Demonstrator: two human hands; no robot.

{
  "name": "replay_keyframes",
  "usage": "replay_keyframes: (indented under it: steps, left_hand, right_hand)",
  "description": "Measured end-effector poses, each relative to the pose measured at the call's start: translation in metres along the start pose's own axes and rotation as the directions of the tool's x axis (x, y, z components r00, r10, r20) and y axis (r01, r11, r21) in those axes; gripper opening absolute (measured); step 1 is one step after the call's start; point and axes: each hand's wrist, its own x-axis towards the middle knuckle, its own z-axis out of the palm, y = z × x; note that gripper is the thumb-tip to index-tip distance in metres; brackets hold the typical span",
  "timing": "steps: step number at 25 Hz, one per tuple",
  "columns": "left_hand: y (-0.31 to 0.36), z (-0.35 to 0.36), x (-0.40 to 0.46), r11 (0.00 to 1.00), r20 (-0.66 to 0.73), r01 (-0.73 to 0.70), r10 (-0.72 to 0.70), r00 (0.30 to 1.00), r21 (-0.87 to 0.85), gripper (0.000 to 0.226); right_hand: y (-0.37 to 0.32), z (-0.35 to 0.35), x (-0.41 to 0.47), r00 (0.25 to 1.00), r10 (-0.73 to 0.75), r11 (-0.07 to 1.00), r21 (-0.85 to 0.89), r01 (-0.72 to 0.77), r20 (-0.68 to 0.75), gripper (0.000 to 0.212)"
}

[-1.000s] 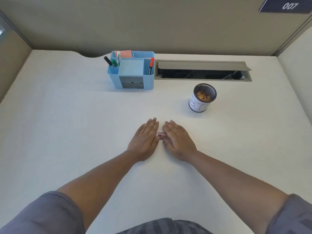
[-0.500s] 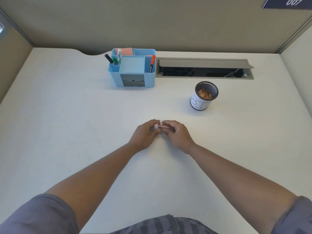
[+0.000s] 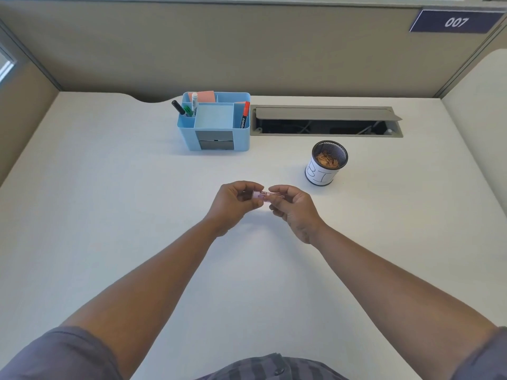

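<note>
- Left hand [image 3: 233, 202] and right hand [image 3: 297, 208] meet just above the surface [image 3: 109, 215]. Both are curled, and each pinches one end of a small pink tube [image 3: 260, 195] between thumb and fingertips.
- The tube lies roughly level between the hands, off the surface and near the mesh cup [image 3: 326, 163]. The pink end sits in the left hand. The right-hand end looks clear, but it is too small to tell whether it is a cap or part of the body.
- Step in hand, as I judge it: drawing or twisting the two ends apart.
- To do it well: keep the left pinch firm and let the right hand do the turning. Pull straight along the tube, without bending it. Work low, so a slipped part drops only a short way. If anything loose is inside, open it over the cup.
- The mesh cup is black, wrapped in white paper with hand-drawn letters, and has brownish scraps inside. It stands beyond and to the right of the hands, apart from them.
- A blue organizer [image 3: 216, 124] stands at back centre. It holds a black marker [image 3: 178, 106] on its left, a red marker [image 3: 245, 115] on its right and a pale notepad [image 3: 214, 116] in the middle.
- A cable slot [image 3: 326, 122] is just beside the organizer's right, with its lid tilted up.
- The surface is off-white and matte, with a curved notch in its back-left edge.
- Room: beige partition walls [image 3: 247, 50] on three sides, and a dark plate [image 3: 455, 21] reading 007 at upper right.
</note>
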Motion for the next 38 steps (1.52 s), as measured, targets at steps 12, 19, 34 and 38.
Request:
replay_keyframes:
  steps: [12, 19, 34, 38]
  left_hand:
    - [0.009, -0.012, -0.003, 0.992, 0.083, -0.015, 0.005, 0.997, 0.122, 0.024]
    - [0.010, -0.007, -0.005, 0.994, 0.009, -0.018, 0.017, 1.000, 0.105, 0.027]
    - [0.019, -0.015, -0.002, 0.984, 0.017, 0.072, -0.070, 0.997, -0.163, 0.027]
    - [0.020, -0.006, -0.005, 0.786, 0.057, 0.163, -0.161, 0.985, -0.596, 0.024]
  right_hand:
    - [-0.008, 0.000, -0.008, 0.993, 0.117, 0.989, 0.091, -0.120, 0.035, 0.013]
    - [-0.006, 0.005, -0.011, 0.996, 0.087, 0.984, 0.155, -0.084, -0.012, 0.011]
    - [-0.001, 0.006, -0.014, 0.994, 0.104, 0.938, 0.329, -0.106, 0.024, 0.026]
    - [-0.003, 0.005, -0.016, 0.991, 0.133, 0.945, 0.297, -0.135, 0.027, 0.030]
